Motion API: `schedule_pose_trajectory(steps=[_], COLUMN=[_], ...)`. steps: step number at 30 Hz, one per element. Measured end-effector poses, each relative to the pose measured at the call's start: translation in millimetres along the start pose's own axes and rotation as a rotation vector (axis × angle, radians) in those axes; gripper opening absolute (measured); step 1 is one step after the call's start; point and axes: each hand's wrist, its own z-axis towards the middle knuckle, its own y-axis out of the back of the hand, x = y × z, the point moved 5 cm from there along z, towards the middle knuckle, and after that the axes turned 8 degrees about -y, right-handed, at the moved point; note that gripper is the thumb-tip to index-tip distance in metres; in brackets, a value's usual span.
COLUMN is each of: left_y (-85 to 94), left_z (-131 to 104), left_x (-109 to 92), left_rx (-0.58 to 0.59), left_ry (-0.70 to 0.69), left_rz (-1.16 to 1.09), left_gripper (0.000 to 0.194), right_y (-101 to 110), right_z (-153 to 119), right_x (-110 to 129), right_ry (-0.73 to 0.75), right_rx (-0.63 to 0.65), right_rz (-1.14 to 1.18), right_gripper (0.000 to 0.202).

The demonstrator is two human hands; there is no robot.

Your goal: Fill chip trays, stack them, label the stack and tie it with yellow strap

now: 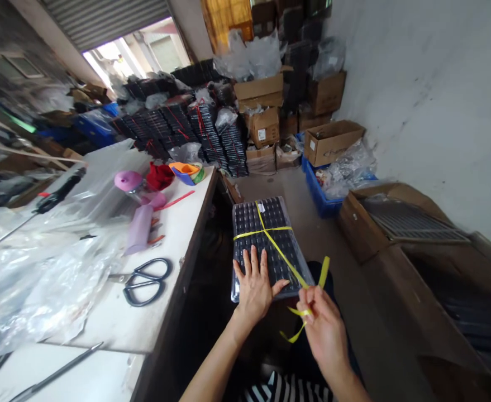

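Note:
A stack of black trays (249,215) in clear wrap lies low beside the table, with yellow strap (285,257) crossed over its top. My left hand (254,287) rests flat on the near part of the stack, fingers spread. At the stack's near right corner, my right hand (323,326) is closed on the yellow strap. Loose strap ends stick out above and below its fingers. A small white label (261,207) shows near the far edge of the stack.
On the white table (178,223) at left lie black-handled scissors (147,282), a pink bottle (130,181), a lilac roll (139,229) and plastic bags (52,285). Cardboard boxes (362,223) and a blue crate (323,198) stand at right; strapped black stacks (207,131) stand behind.

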Motion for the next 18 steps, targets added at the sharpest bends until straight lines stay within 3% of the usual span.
schedule_pose_trajectory(steps=[3, 8, 12, 18], left_y=[-2.9, -17.8, -28.6, -15.6], left_z=[-0.3, -4.0, -0.3, 39.5], left_x=[2.4, 18.2, 40.2, 56.6], left_rx=[-0.010, -0.149, -0.226, -0.227], left_ry=[0.018, 0.054, 0.094, 0.041], left_rz=[-0.040, -0.296, -0.402, -0.464], left_gripper=[0.079, 0.058, 0.049, 0.049], right_y=[-23.7, -72.1, -97.1, -108.9], right_z=[-15.2, -22.0, -21.9, -35.1], right_x=[-9.6, -7.5, -7.0, -17.7], right_ry=[0.034, 0.348, 0.453, 0.496], right_rx=[0.043, 0.218, 0.346, 0.382], right_rz=[-0.195, -0.810, -0.965, -1.081], right_gripper=[0.036, 0.033, 0.027, 0.026])
